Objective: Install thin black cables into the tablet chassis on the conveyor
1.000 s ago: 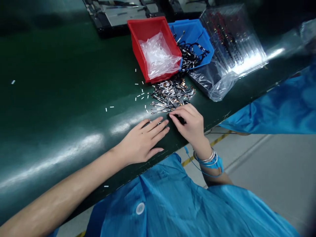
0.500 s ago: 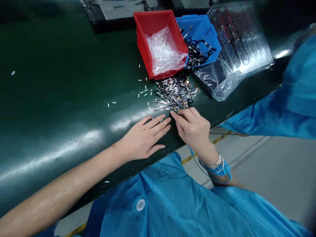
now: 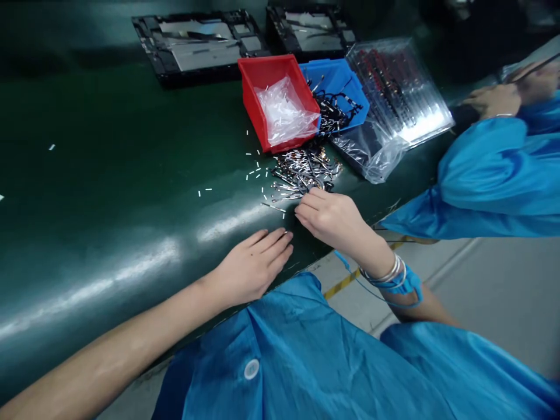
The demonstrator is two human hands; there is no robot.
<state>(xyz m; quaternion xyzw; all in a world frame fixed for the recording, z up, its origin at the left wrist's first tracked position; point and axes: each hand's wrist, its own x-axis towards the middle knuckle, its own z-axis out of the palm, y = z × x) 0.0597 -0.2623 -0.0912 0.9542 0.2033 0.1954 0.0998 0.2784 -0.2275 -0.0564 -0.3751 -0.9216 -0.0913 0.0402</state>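
My left hand point(image 3: 256, 262) lies flat, palm down, on the green table near its front edge, with fingers stretched out. A tiny white spot shows at its fingertips; what lies under the palm is hidden. My right hand point(image 3: 330, 216), with silvery bangles and a blue wrist strap, has its fingers pinched together just right of a thin short cable point(image 3: 273, 207). Whether that cable reaches into the pinch I cannot tell. Beyond the right hand lies a heap of small dark cables point(image 3: 304, 169) with shiny metallic and white parts. Small white strips point(image 3: 256, 169) are scattered left of the heap.
A red bin point(image 3: 251, 108) holds clear plastic film. Beside it, a blue bin point(image 3: 361, 96) holds black cables. A clear plastic tray point(image 3: 431, 111) and bag lie to the right. Dark framed panels point(image 3: 196, 44) stand behind. A co-worker's blue sleeve point(image 3: 481, 163) is at right.
My left hand has drawn back toward the table edge, its fingers closer together, uncovering the thin cable. My right hand stays beside the heap, its fingers more curled. The view has tilted up slightly.
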